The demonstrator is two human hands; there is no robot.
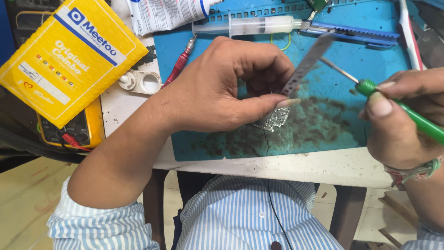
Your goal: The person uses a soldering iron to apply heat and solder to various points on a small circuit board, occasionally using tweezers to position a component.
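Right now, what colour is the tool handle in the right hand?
Green handle, clearest in the head view.

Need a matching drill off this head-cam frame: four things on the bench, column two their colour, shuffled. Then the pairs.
Things:
1. padded envelope
2. work mat
3. tool handle in the right hand
4. perforated strip pinched by the left hand

Colours:
A. green
B. silver-grey
C. yellow
D. blue

Pairs: 1-C, 2-D, 3-A, 4-B.
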